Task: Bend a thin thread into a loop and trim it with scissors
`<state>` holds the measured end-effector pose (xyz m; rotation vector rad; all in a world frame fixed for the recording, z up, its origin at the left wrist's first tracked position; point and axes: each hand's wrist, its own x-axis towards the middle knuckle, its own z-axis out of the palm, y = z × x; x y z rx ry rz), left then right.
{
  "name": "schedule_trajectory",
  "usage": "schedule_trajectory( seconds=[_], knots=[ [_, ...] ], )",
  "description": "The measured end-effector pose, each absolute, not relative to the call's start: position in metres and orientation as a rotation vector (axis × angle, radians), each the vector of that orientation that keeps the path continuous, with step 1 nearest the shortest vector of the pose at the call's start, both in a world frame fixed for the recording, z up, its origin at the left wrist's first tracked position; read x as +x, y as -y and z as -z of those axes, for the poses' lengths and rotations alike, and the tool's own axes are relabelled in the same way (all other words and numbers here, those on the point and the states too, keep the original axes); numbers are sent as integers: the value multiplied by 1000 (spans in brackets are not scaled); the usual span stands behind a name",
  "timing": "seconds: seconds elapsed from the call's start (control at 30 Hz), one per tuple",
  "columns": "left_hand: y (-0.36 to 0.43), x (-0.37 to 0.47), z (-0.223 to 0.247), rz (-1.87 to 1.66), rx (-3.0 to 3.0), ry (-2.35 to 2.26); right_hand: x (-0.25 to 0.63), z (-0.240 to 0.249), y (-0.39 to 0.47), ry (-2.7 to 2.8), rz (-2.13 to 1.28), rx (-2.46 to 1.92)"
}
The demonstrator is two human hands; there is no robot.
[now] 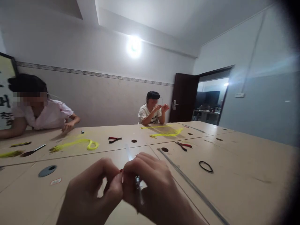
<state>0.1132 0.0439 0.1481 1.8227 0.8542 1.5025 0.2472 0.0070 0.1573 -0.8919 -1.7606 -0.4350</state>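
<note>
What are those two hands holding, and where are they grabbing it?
The right hand grips a thin metal rod near its lower end. The left hand pinches something small and red at the fingertips; what it is cannot be told.

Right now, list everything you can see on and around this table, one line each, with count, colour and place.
table: one, tan, fills the foreground
yellow cord bundles: at least two, left and far centre
pliers: two, red-handled, mid table
black ring: one, right of centre
thin rod: one, grey, lying diagonally on the right
grey disc: one, left foreground
co-workers: two, seated at the far side
door: one, dark brown, open, back right
left hand: one, pinching something small and red
right hand: one, fingers closed on a thin clear strand
</note>
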Motion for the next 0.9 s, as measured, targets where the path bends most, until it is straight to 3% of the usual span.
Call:
schedule_trajectory(
  seconds=[0.27, 0.9],
  knots=[
    [-46, 114, -168, -1330, 1595, -634, 255, -156, -5, 1695, 184, -1009],
    [-43, 115, -169, -1311, 1763, -606, 258, -161, -3, 1740, 188, -988]
  ],
)
